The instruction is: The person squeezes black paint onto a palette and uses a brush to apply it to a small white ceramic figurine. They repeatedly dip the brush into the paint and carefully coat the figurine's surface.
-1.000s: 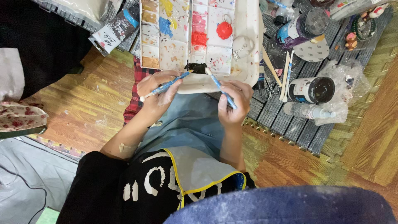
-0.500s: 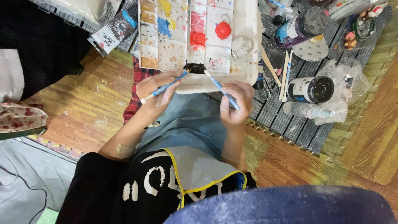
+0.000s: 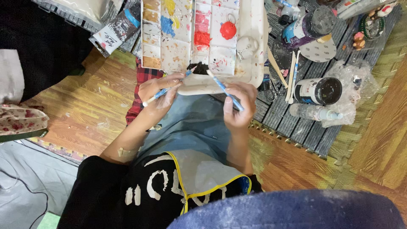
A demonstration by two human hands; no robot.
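Note:
My left hand (image 3: pixel 159 91) holds a thin blue-handled brush (image 3: pixel 163 90), white end pointing left. Its tip reaches a black paint patch (image 3: pixel 198 68) at the near edge of a white paint palette (image 3: pixel 258 42). My right hand (image 3: pixel 239 106) grips a second blue brush (image 3: pixel 222 88), whose tip points up-left to the same black patch. The two tips nearly meet. The left fingers also rest against the palette's pale near rim (image 3: pixel 199 88). The palette wells hold red, blue, yellow and brown paint. Under the hands lies my grey-blue apron.
A black paint jar (image 3: pixel 318 90), a purple jar (image 3: pixel 305 29), a clear bottle in plastic wrap (image 3: pixel 316 112) and wooden sticks (image 3: pixel 292 72) lie right of the palette on a dark slatted mat. A paint tube (image 3: pixel 114 34) lies upper left. Floral cloth (image 3: pixel 21 121) is at far left.
Both hands and brushes stay almost where they were at the black patch. The view has shifted slightly.

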